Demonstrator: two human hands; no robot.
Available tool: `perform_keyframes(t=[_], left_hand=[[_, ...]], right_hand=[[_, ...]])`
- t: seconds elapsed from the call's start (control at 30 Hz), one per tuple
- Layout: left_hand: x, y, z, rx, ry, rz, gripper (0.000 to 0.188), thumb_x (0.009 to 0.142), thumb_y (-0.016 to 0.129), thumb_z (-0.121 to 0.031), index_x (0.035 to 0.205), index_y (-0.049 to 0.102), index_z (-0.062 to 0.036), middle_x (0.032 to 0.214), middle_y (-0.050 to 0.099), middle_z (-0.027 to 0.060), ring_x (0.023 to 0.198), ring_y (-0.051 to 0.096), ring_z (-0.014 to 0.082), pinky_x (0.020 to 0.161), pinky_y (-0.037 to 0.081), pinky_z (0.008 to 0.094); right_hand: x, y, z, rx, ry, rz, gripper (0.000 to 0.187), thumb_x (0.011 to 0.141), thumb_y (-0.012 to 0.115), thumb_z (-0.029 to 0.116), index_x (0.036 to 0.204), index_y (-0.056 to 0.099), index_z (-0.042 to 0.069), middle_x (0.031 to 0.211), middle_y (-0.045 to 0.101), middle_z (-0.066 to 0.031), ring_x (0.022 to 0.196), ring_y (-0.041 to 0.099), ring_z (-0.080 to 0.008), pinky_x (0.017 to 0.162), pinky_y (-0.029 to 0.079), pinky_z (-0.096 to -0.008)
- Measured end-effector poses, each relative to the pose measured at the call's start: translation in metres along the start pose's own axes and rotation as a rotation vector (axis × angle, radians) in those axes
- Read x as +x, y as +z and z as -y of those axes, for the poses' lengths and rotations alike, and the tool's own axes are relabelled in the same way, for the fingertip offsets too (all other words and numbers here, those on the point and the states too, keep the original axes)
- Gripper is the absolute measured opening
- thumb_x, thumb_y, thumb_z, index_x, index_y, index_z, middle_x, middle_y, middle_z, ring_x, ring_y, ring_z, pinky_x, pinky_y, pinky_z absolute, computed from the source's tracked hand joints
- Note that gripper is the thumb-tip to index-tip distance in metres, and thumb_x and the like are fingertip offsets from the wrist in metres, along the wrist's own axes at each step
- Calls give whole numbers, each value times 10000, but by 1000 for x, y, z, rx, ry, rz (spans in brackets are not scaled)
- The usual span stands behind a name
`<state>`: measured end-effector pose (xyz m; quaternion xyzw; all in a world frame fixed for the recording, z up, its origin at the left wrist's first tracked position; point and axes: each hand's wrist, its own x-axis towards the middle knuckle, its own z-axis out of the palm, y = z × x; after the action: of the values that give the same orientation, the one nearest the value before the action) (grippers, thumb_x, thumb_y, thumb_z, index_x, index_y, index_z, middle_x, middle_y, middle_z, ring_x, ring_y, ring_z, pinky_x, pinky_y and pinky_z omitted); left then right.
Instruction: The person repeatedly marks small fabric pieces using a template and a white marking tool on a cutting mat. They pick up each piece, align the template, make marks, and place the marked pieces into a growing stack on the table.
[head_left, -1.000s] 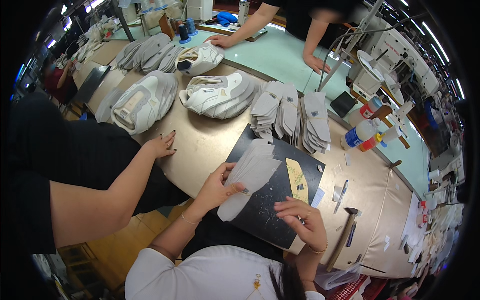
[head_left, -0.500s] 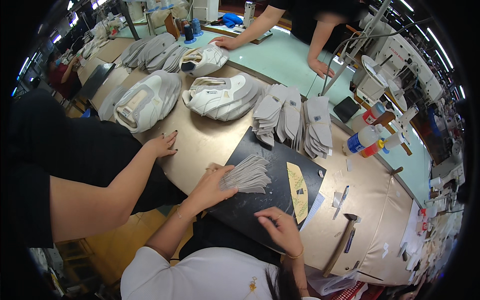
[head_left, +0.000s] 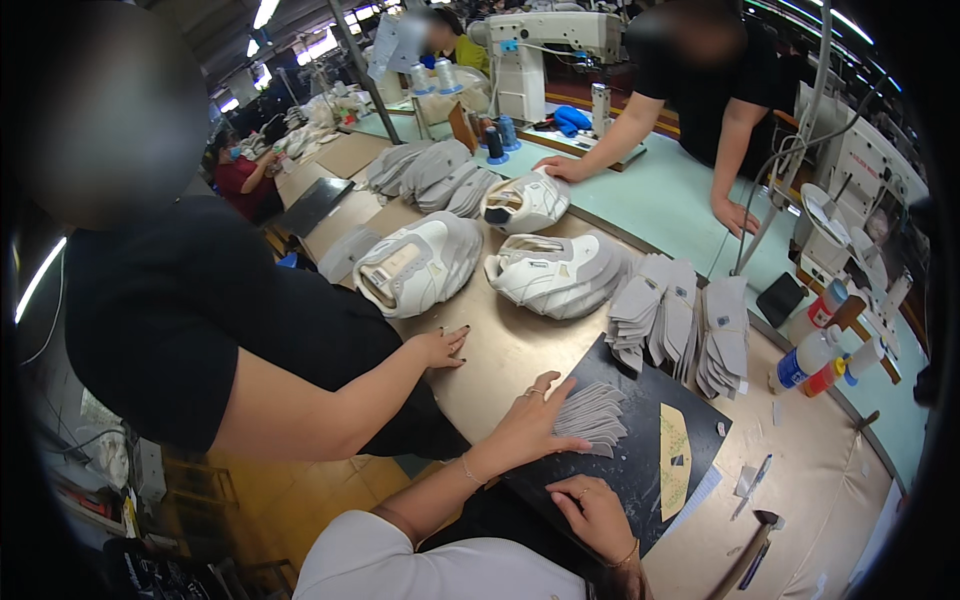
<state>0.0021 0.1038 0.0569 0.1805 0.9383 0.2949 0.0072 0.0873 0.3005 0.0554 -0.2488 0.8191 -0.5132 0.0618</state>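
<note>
A stack of thin grey pieces (head_left: 594,418) lies fanned and overlapping, seemingly resting on the black board (head_left: 636,466).

- We see red lettering (head_left: 868,165) on the white sewing machine (head_left: 850,150) at right.
- We find a printed blue label (head_left: 791,370) on 1 clear bottle (head_left: 820,346).
- We find a red label (head_left: 820,312) on another bottle (head_left: 803,329).
- We cannot make out the green marks (head_left: 676,443) on the yellow template (head_left: 674,488).

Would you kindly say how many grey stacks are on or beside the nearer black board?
4: the held stack in the left hand; beyond it, left stack, middle stack and right stack; more may be hidden.
</note>
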Motion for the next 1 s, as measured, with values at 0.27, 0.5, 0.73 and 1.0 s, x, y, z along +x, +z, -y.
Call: perform_keyframes(t=[0.27,0.5,0.73,1.0], left_hand=[[-9,-2,9,42,-115,238,866,823,749,-586,1347,496,56,1156,649,299,1094,638,450,947,498,474],[-16,-10,14,157,-79,277,848,802,745,-606,1280,516,55,1153,655,271,1042,657,444,913,520,477],[19,-32,1,199,-153,390,1018,774,778,-618,1486,426,20,1263,626,287,1182,615,409,1007,481,430],[156,-63,56,144,-161,-248,797,832,755,-521,1405,548,-7,1299,594,272,1192,601,427,1026,474,462]], right_hand=[[-4,20,-41,-48,-1,-118,113,935,660,136,991,734,70,888,686,-96,863,659,-290,791,460,-386],[-4,20,-48,-52,-41,-130,101,933,664,134,997,720,79,881,671,-80,825,640,-284,762,446,-383],[-6,22,-49,-31,-37,-135,119,936,668,128,1026,723,72,906,678,-80,828,639,-268,779,447,-366],[-5,24,-47,-37,-27,-120,128,946,657,144,1035,715,71,896,666,-80,843,640,-276,779,450,-369]])
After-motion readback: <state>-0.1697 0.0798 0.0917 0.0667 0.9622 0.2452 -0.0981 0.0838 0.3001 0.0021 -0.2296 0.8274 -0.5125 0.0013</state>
